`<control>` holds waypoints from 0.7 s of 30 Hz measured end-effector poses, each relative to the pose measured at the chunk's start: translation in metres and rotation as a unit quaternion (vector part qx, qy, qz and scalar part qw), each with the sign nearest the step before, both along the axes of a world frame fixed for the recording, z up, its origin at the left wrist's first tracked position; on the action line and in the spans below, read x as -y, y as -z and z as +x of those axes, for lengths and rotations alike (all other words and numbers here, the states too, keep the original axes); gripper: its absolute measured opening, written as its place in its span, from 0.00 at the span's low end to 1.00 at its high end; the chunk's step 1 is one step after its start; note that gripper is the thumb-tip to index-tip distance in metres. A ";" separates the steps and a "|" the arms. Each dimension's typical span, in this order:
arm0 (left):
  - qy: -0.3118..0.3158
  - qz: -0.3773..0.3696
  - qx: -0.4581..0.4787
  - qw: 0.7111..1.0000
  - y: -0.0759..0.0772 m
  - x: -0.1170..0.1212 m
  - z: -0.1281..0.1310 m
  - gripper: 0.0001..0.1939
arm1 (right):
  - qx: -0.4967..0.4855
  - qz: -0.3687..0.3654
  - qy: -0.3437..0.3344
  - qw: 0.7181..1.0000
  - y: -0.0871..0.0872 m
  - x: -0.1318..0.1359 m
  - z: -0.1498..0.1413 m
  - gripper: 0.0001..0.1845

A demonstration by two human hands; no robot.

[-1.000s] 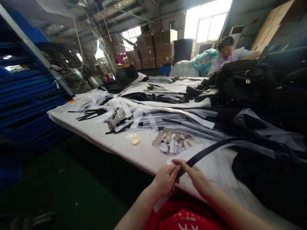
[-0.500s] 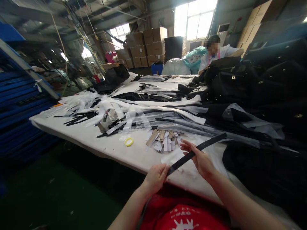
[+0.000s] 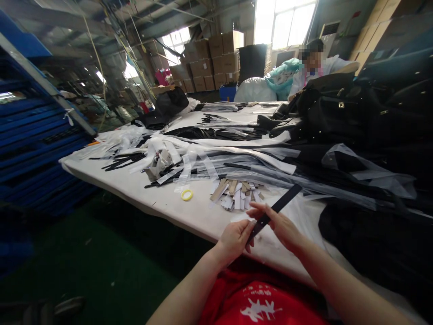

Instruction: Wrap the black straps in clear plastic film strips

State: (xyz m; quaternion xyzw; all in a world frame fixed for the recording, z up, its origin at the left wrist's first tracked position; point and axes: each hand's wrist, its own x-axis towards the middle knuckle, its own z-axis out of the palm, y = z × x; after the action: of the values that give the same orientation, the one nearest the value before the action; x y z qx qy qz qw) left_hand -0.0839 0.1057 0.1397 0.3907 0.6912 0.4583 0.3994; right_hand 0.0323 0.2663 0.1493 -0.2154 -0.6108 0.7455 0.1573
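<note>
A black strap (image 3: 287,198) with small holes near its lower end slants up and to the right above the table's front edge. My left hand (image 3: 237,237) is closed on the lower end. My right hand (image 3: 283,227) holds the strap further up, with its fingers across it, close to the left hand. The strap's far end sticks out past the right hand. Just beyond the hands lies a pile of small white and brown card pieces (image 3: 237,194). To its left is a yellow ring (image 3: 186,195), flat on the white tabletop (image 3: 199,214).
Long black straps with clear film and white strips (image 3: 264,158) run across the table. Black bags (image 3: 338,110) are heaped at the right, with a co-worker (image 3: 314,65) behind them. Blue racks (image 3: 30,131) stand at the left. Cardboard boxes (image 3: 216,58) are stacked at the back.
My left hand has moved up and right, nearer to my right hand. The strap has shifted with it, and a shorter length now shows past the right hand. The view has turned slightly left.
</note>
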 end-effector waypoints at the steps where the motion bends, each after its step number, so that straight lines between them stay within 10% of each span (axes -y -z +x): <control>1: -0.001 0.010 0.009 1.000 -0.002 -0.004 0.002 0.31 | 0.011 0.014 -0.034 0.999 -0.001 0.005 0.000 0.31; 11: 0.021 0.017 0.022 0.999 -0.002 -0.021 0.000 0.32 | 0.027 0.128 -0.047 0.990 -0.014 0.004 0.008 0.32; 17: 0.009 -0.038 0.062 0.997 -0.008 -0.023 0.005 0.33 | -0.034 -0.093 -0.031 0.995 -0.016 0.013 0.010 0.32; 21: 0.075 -0.051 -0.034 0.995 -0.004 -0.005 0.002 0.27 | -0.117 -0.131 0.106 0.979 -0.041 -0.026 0.032 0.30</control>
State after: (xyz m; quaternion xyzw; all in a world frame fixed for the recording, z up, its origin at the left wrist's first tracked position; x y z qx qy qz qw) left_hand -0.0817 0.1109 0.1441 0.4355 0.6956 0.3779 0.4286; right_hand 0.0643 0.2922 0.1901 -0.2090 -0.4589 0.8181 0.2766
